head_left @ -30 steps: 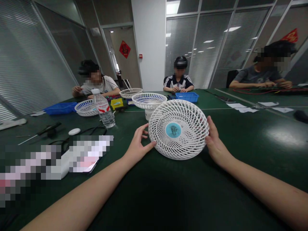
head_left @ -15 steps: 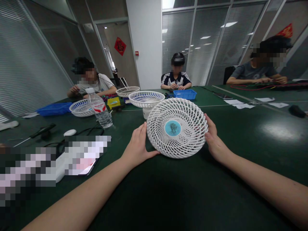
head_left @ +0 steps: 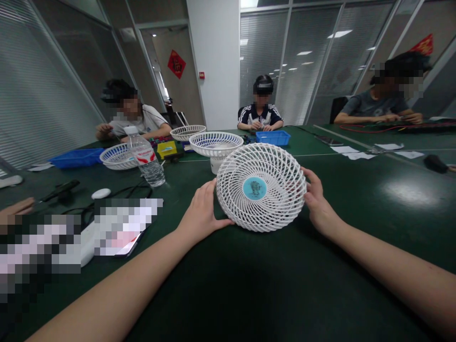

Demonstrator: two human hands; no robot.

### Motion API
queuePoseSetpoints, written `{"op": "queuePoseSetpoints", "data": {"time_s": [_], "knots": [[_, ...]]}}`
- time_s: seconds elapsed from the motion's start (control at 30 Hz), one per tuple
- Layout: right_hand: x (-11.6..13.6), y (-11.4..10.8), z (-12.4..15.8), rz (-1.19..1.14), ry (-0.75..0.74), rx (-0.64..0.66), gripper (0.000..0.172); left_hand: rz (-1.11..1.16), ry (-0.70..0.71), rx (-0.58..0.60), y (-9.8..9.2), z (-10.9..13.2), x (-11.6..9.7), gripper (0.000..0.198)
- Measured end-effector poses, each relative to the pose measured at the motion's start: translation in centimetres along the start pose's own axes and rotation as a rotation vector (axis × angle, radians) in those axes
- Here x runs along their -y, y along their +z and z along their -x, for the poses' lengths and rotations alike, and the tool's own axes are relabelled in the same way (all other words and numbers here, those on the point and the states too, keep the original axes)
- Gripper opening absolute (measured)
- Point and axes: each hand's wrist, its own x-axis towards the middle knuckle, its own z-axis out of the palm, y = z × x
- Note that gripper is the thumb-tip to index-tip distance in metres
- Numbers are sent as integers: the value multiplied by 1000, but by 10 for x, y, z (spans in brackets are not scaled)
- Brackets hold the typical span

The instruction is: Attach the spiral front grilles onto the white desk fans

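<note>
A white fan grille [head_left: 261, 187] with a round blue badge at its centre stands tilted on the green table [head_left: 356, 199], its face toward me. My left hand [head_left: 201, 213] holds its left rim, fingers curled against the wires. My right hand [head_left: 316, 202] grips its right rim from behind. Just behind the grille sits another white grille [head_left: 215, 143] on a white fan base.
A water bottle [head_left: 145, 158], a black cable, a white puck and a phone lie to the left. More grilles [head_left: 117, 156] and blue bins [head_left: 272, 137] sit farther back. Three people sit at the table's far side. Another person's hand [head_left: 16, 209] rests at the left edge.
My left hand has closed in from a loose touch to a firm hold on the grille's left rim. The grille has barely shifted. A hand has appeared at the left edge.
</note>
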Motion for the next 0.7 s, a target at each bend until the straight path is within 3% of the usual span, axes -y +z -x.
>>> {"op": "queuePoseSetpoints", "data": {"time_s": [0.2,0.5,0.57,0.63,0.7], "knots": [[6,0,-2,118,-81,-136,58,-4,-33,35,4,2,1,113],[7,0,5,158,-132,-70,68,24,-66,74,8,2,7,109],[4,1,3,95,-67,-119,66,11,-100,81,8,2,8,109],[-1,1,-1,25,95,-230,63,7,-135,93,8,2,8,109],[-6,0,-7,40,261,-222,62,13,-155,112,8,2,9,108]]}}
